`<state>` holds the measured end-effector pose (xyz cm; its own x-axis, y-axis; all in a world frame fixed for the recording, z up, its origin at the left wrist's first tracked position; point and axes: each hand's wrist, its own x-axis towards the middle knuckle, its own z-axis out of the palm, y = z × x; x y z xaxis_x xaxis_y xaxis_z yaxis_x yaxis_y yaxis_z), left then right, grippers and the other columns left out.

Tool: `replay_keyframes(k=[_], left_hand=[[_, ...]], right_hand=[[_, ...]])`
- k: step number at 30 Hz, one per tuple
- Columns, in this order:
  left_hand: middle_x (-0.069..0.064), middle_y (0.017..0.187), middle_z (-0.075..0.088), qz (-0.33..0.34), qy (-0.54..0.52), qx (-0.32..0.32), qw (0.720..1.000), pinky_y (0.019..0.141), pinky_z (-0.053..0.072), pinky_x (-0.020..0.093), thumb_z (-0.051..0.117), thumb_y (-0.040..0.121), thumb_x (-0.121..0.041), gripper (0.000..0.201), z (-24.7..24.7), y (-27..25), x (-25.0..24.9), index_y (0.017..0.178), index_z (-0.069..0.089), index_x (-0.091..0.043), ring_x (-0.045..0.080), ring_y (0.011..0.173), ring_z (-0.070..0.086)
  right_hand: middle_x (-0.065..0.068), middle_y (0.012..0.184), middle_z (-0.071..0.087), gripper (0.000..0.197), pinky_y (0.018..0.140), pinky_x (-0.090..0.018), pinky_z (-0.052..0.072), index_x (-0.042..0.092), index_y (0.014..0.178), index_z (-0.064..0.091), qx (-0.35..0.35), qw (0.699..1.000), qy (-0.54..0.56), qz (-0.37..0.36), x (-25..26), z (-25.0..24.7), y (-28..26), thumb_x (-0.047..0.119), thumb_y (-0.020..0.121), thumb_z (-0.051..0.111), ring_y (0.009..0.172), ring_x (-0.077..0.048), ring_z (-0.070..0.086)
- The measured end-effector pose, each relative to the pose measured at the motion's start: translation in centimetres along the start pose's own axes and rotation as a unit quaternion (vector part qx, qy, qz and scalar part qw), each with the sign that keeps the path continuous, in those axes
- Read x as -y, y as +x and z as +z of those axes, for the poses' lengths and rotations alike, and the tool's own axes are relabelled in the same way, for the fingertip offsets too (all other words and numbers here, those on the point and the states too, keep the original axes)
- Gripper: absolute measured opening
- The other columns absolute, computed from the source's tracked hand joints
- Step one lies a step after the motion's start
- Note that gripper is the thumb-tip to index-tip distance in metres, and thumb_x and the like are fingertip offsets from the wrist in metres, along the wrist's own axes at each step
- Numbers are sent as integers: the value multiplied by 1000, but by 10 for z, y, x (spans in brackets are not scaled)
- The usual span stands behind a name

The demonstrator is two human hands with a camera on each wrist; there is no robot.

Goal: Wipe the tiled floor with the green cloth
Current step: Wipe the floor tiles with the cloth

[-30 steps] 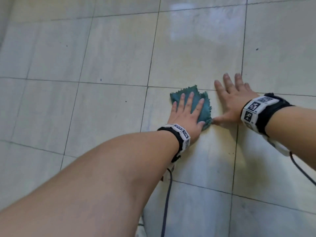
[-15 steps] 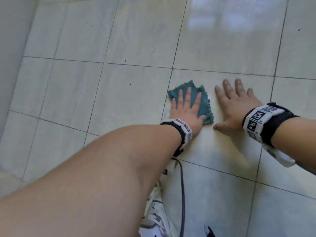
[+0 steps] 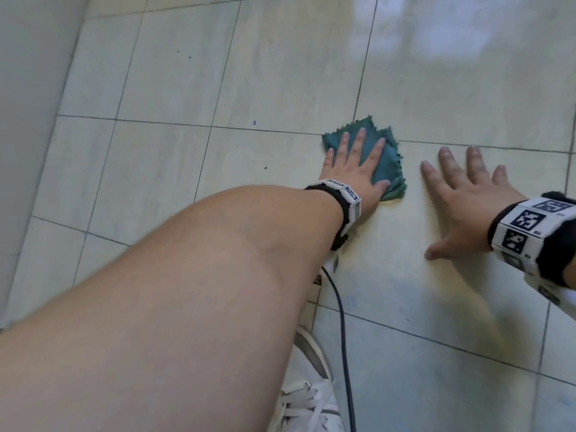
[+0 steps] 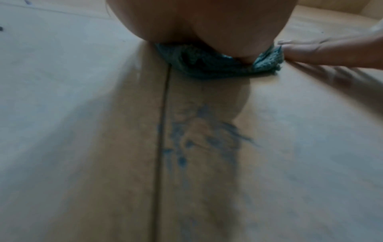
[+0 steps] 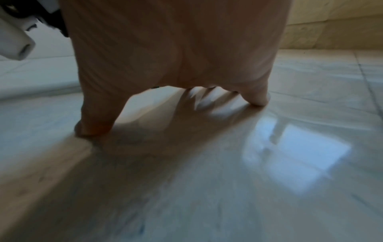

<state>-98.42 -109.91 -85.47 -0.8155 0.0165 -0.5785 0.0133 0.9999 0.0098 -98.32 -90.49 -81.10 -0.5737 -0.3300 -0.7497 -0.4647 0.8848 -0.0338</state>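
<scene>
Since the earlier frame, the right hand [image 3: 467, 194] is lying farther from the green cloth [image 3: 389, 163], bare tile now showing between them. Left hand [image 3: 355, 169] is pressing flat on the cloth with straight, spread fingers, just right of the frame's centre, over a grout crossing on the floor [image 3: 187, 88]. The right hand is resting open on the tile at the right, fingers splayed, holding nothing. To wipe well, I judge the palm should be keeping even pressure while sweeping toward the bluish smears [image 4: 203, 134] showing low in the left wrist view, overlapping strokes and not letting the cloth bunch.
</scene>
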Motion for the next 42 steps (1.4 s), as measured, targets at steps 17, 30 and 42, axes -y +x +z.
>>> replay_keyframes(k=[17,30,42], left_hand=[[5,163,-23,-170,-52,-32,984,121,0,52,27,101,-57,72,-28,24,147,155,-14,-33,32,150,-15],[18,163,-15,-387,-177,-53,903,118,-4,55,29,100,-54,73,15,-18,69,156,-11,-29,43,149,-10],[20,156,-33,-25,-28,-4,999,119,-12,55,32,98,-57,80,54,-71,-69,155,-17,-29,42,143,-30]], right_hand=[[-7,147,-52,164,114,-68,-7,28,131,-50,13,1000,3,-3,13,-12,20,92,38,69,138,-46,-39],[-7,150,-48,163,116,-69,-2,27,146,-38,-5,1000,14,-23,10,-10,18,86,43,74,139,-46,-37],[-6,157,-38,156,120,-56,0,27,149,-33,-42,996,-37,-67,-9,-6,18,85,49,73,146,-41,-26]])
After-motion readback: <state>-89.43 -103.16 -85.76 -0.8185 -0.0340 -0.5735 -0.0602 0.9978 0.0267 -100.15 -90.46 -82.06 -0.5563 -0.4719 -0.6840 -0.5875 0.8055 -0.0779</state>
